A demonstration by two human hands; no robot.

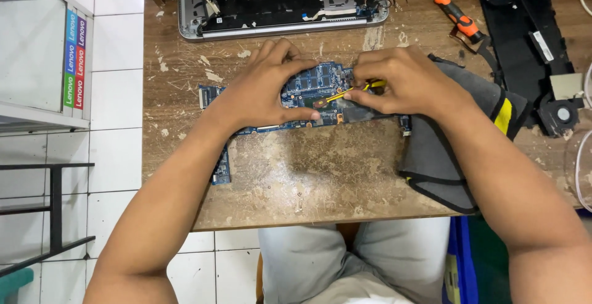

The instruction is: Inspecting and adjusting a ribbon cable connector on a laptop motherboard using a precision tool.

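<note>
Two hands meet over a blue circuit board (pixel 308 97) lying flat on the worn wooden table (pixel 308 174), its long axis running left to right across the person's front. The left hand (pixel 262 88) presses down on the board's left half, palm flat, fingers spread toward the far edge and thumb along the near one, so it pins the board rather than gripping it. The right hand (pixel 404 82) is closed in a narrow pinch around a thin yellow tool (pixel 354 89). That tool slants down and leftward from the fingers, and its tip sits at a small dark square near the board's middle, just beside the left thumb; I cannot quite tell whether the tip touches the chip or hovers over it. The working spot lies to the left of the right hand's grip, between the two hands, and the right hand is the nearer one to it. Under the right wrist is a grey cloth (pixel 444 150). At the table's far edge rest an opened laptop shell (pixel 277 2), an orange screwdriver (pixel 455 14) and a black panel with fans (pixel 530 39).
</note>
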